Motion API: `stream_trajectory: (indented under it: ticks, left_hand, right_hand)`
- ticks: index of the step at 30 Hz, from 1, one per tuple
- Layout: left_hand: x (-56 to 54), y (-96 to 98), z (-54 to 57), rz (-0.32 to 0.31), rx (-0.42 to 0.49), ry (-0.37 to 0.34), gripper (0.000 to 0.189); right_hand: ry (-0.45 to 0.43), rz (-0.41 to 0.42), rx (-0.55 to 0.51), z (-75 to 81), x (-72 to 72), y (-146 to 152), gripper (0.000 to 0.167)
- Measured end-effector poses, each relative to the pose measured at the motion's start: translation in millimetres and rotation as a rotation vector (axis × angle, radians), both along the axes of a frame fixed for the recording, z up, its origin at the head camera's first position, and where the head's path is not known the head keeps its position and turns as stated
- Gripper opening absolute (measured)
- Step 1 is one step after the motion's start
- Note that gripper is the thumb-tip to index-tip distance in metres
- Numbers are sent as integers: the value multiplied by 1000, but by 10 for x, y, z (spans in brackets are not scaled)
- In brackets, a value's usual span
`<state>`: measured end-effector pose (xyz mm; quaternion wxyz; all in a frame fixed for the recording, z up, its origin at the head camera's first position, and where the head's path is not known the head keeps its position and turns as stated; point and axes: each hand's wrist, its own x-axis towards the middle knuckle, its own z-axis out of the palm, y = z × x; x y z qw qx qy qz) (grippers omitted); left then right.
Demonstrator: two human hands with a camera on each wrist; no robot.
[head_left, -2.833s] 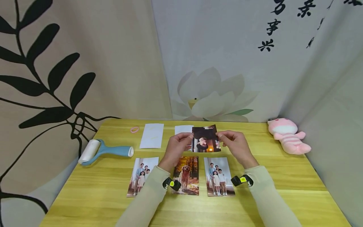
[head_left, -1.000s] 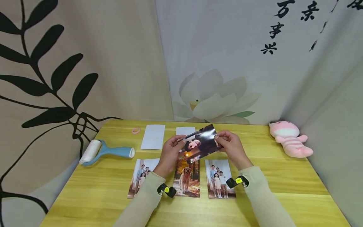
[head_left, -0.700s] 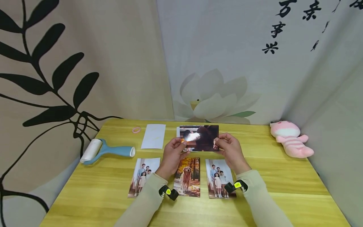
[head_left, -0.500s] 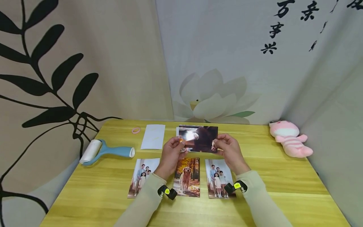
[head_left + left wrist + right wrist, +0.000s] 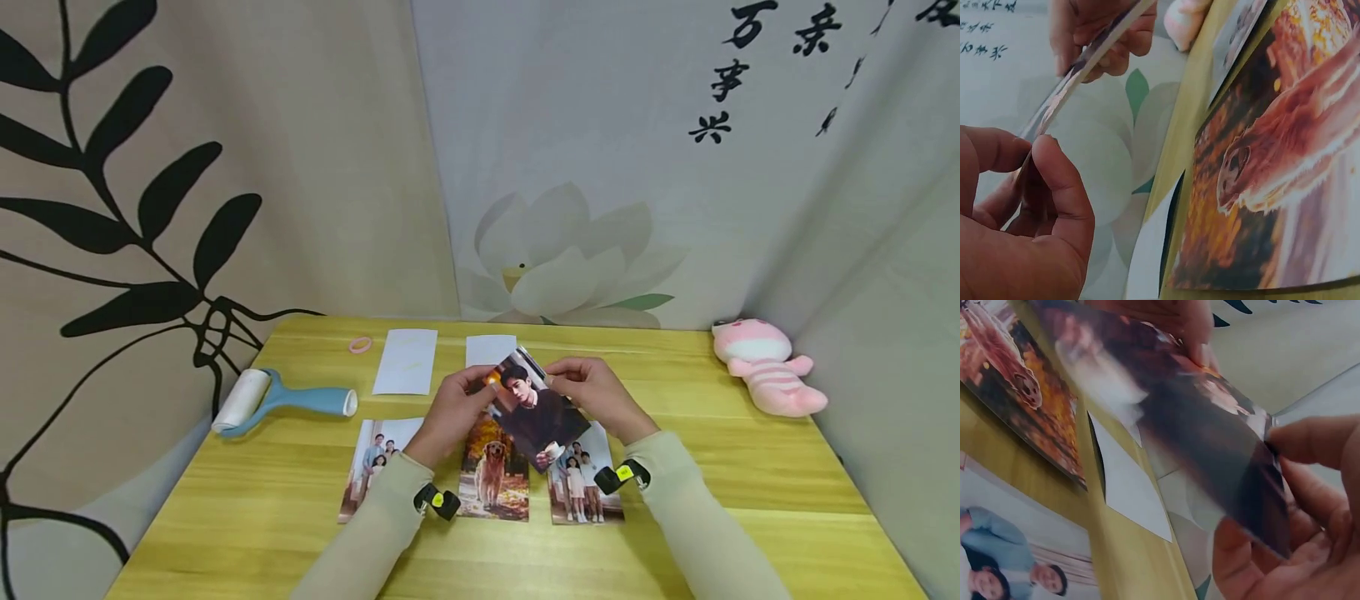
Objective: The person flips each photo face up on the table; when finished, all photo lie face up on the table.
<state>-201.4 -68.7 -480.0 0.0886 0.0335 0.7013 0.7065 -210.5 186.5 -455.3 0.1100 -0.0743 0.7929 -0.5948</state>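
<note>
Both hands hold one glossy photo print (image 5: 534, 421) of a person in a dark sweater, raised above the table and tilted. My left hand (image 5: 453, 410) pinches its upper left edge between thumb and fingers. On the upper right edge, my right hand (image 5: 600, 398) pinches it in the same way. In the left wrist view the print is seen nearly edge-on beside the left hand (image 5: 1029, 219). Below it lies a photo of a golden dog (image 5: 491, 479), its upper part partly covered. A family photo (image 5: 585, 487) lies to the right, its upper left corner covered.
Another family photo (image 5: 375, 454) lies at left, partly under the left forearm. Two white cards (image 5: 405, 362) lie at the back, one partly hidden by the held print. A blue-handled lint roller (image 5: 300, 402), a pink ring (image 5: 360, 345) and a pink plush toy (image 5: 768, 367) are on the table (image 5: 765, 483).
Both hands have turned the print, through a sideways position, to a slanted one with the pictured head toward the top. It has come lower and nearer, now overlapping the right family photo.
</note>
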Motion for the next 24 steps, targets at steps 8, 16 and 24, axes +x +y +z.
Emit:
stream_trajectory:
  ticks: [8,16,24]
  left_hand:
    - [-26,84,29,44,33,10,34]
    - [-38,210,-14,63,191,-21,33]
    - [-216,366,-5,85,126,12,28]
  right_hand:
    - [13,-75,-27,-10,-9,33,27]
    - [-16,-194,-186,1,-39,107,30]
    - [-25,-260,-153,-36,-107,259,37]
